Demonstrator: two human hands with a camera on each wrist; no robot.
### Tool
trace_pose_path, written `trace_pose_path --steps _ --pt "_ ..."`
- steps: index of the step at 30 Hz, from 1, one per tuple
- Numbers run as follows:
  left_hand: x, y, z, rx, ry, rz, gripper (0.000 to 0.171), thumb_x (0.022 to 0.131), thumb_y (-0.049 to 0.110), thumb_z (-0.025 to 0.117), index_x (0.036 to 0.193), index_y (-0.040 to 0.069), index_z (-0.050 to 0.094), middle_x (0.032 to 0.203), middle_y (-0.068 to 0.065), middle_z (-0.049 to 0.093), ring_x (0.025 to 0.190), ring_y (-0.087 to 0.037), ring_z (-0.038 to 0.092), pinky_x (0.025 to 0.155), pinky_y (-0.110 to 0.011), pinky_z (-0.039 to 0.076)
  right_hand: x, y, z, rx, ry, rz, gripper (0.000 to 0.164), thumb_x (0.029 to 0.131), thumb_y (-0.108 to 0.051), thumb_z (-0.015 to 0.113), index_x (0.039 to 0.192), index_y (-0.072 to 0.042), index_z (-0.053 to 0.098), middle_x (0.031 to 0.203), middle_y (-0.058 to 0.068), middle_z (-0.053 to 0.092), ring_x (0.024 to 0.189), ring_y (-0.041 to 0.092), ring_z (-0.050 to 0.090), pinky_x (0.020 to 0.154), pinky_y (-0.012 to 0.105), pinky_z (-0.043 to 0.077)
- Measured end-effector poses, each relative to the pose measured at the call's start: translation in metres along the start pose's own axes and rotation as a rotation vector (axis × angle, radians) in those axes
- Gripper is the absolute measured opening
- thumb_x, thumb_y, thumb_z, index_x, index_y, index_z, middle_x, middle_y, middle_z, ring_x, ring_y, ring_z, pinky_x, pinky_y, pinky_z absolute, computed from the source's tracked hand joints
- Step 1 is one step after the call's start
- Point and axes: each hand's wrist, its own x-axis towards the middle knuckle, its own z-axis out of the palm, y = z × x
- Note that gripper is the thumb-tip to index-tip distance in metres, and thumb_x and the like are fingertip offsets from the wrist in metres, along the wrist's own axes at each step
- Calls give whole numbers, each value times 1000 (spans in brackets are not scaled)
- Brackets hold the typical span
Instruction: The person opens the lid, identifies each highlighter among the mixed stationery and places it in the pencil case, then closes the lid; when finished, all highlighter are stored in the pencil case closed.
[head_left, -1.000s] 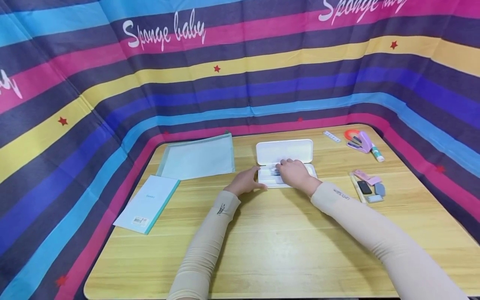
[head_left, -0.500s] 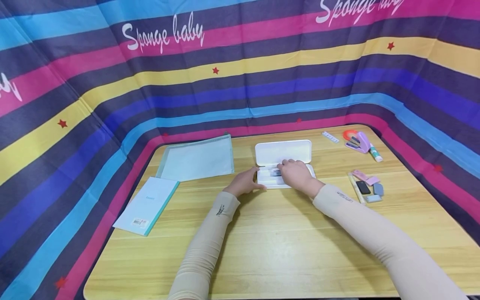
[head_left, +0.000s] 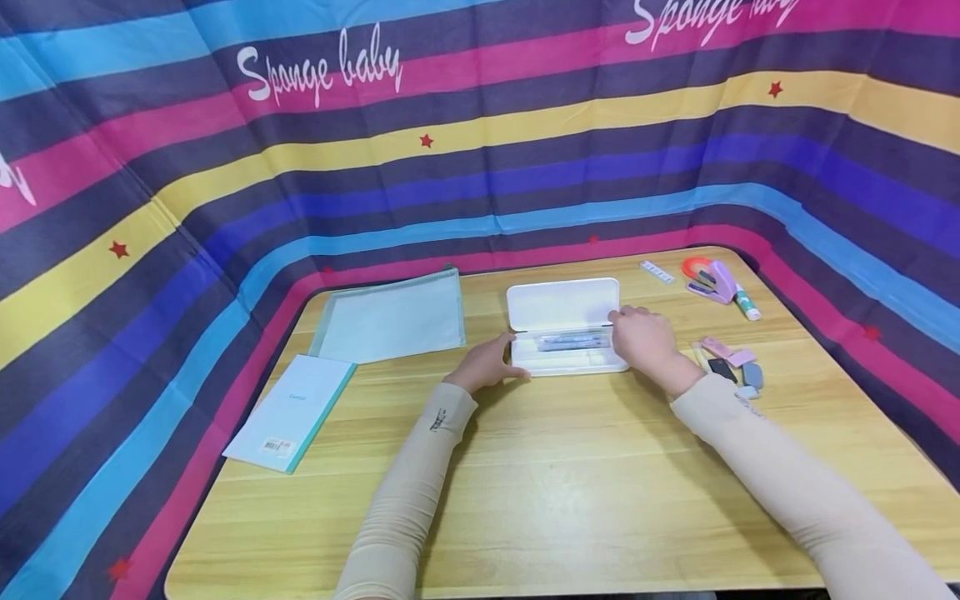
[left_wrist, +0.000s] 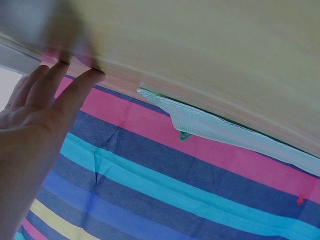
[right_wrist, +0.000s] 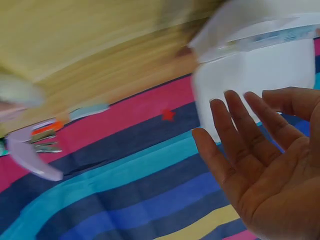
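Observation:
A white pencil case [head_left: 564, 305] stands with its lid raised in the middle of the table. Several pens [head_left: 573, 342] lie in its rear compartment. My left hand [head_left: 483, 364] holds the case's left end, fingers at the back corner and thumb by the front corner; the left wrist view shows the fingers [left_wrist: 75, 95] only gently bent. At the case's right end is my right hand [head_left: 647, 343], overlapping its edge in the head view. Its fingers [right_wrist: 239, 120] are spread and hold nothing in the right wrist view.
To the left lie a pale green zip pouch [head_left: 393, 317] and a notebook [head_left: 292, 411]. Right of the case are erasers [head_left: 751, 376] and a black item [head_left: 722, 369]. Farther back sit a purple stapler [head_left: 722, 282], a glue stick [head_left: 747, 302] and a small strip [head_left: 657, 272].
My right hand has drawn out of the case to its right end, and the pens now show in the rear compartment. The left hand has stayed at the left end.

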Motion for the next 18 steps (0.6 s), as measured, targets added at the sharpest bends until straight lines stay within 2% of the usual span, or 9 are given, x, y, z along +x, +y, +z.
trace_pose_path --steps 5,8,14,18 --pt "0 -1 0 5 5 9 94 60 62 62 136 18 28 132 -2 39 101 -14 45 89 -33 36 -12 20 -1 11 -57 68 14 78 -9 49 88 -6 59 74 11 54 63 28 49 44 43 40" --pt "0 -1 -1 8 2 8 94 60 62 62 135 18 28 132 -2 38 106 -15 44 91 -33 35 -20 30 -3 23 -101 114 15 77 -8 49 88 -1 57 75 15 53 64 32 49 44 45 40" --pt "1 0 0 1 -1 5 94 60 62 63 135 18 28 133 -1 37 115 -17 39 93 -33 33 -35 50 -7 25 -232 270 21 78 -3 44 93 9 52 78 24 47 72 40 46 51 50 40" --pt "1 -1 0 3 0 7 93 60 62 62 135 18 28 134 -1 36 116 -18 38 93 -34 32 -44 59 -8 14 -308 296 20 78 -4 46 89 12 53 75 24 45 71 38 46 54 47 40"
